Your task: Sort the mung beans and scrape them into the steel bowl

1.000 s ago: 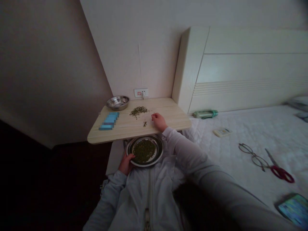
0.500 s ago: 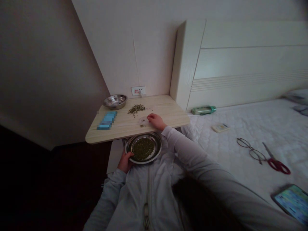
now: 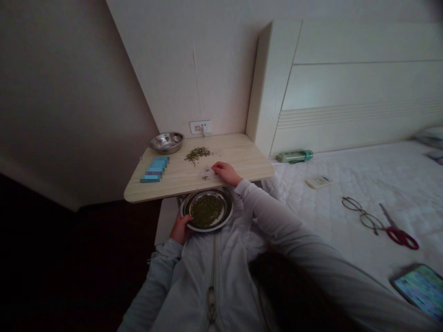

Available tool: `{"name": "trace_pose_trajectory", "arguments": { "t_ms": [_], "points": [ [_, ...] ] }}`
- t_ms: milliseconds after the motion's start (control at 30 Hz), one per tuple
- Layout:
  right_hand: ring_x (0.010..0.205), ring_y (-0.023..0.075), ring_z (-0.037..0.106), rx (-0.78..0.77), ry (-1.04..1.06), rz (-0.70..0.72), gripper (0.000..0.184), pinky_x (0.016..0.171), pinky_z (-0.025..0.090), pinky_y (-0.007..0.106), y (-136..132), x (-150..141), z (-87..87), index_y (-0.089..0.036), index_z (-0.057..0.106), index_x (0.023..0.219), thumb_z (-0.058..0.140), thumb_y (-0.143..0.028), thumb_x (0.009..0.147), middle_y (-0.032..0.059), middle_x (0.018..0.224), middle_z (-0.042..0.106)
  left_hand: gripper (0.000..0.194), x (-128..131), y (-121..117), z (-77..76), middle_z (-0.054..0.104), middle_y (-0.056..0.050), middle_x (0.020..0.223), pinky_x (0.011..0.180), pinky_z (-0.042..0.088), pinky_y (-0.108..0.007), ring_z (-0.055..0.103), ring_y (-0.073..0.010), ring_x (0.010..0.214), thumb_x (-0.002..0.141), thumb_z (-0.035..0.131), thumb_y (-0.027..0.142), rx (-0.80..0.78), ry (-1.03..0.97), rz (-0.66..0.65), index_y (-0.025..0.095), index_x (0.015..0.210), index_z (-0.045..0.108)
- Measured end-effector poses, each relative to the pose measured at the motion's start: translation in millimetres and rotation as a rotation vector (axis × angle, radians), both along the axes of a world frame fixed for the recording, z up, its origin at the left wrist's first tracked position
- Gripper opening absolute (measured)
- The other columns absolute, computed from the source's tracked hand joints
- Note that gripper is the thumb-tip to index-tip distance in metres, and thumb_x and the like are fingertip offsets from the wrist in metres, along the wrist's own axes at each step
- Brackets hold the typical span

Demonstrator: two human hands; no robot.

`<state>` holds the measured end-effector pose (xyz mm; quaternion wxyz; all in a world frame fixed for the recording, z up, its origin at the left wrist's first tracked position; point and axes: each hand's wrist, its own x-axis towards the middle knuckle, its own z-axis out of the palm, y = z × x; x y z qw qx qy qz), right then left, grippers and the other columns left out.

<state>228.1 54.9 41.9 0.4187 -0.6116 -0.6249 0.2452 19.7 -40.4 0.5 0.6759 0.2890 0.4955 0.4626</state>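
My left hand [image 3: 182, 229] grips the near-left rim of a steel bowl [image 3: 228, 216], its thumb over the edge. Small green grains [image 3: 207, 210] cover much of the bowl's bottom. The bowl is held over my lap, just below the table's front edge. Above the tabletop, my right hand [image 3: 224, 172] is closed with fingertips pinched together. Whatever is between them is too small to make out. By those fingertips lie a few loose dark bits [image 3: 205, 178] and a faint pale, see-through patch. A larger heap of green grains [image 3: 198, 153] is spread farther back.
An second steel bowl [image 3: 166, 143] stands at the back left of the wooden table [image 3: 180, 186], behind a blurred blue object [image 3: 155, 169]. On the bed at right lie a green bottle [image 3: 295, 157], a small pale box [image 3: 319, 182], glasses [image 3: 362, 216], red-handled scissors [image 3: 401, 237] and a phone [image 3: 420, 288].
The whole view has shifted slightly. My right hand stays pinched near the small loose bits, and my left hand keeps its hold on the bowl.
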Motion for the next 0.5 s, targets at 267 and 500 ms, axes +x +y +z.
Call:
{"name": "trace_pose_trajectory", "arguments": {
  "t_ms": [267, 500],
  "points": [
    [0.061, 0.0089, 0.050, 0.014, -0.022, -0.007, 0.019, 0.062, 0.038, 0.021, -2.5, -0.9, 1.2, -0.016, 0.059, 0.080, 0.045, -0.026, 0.075, -0.0019, 0.063, 0.058, 0.047, 0.7, -2.2, 2.8, 0.063, -0.001, 0.071, 0.058, 0.051, -0.029, 0.061, -0.0204, 0.074, 0.055, 0.049, 0.004, 0.000, -0.003, -0.004, 0.018, 0.100, 0.054],
    [0.063, 0.0096, 0.051, 0.022, -0.059, -0.034, 0.019, 0.064, 0.038, 0.022, -2.2, -2.1, 1.6, -0.016, 0.059, 0.081, 0.045, -0.027, 0.075, -0.0010, 0.065, 0.059, 0.049, -0.7, -2.4, 1.1, 0.064, -0.002, 0.076, 0.057, 0.051, -0.029, 0.061, -0.0198, 0.073, 0.055, 0.050, 0.005, 0.022, -0.008, -0.010, 0.018, 0.102, 0.054]
  ]
}}
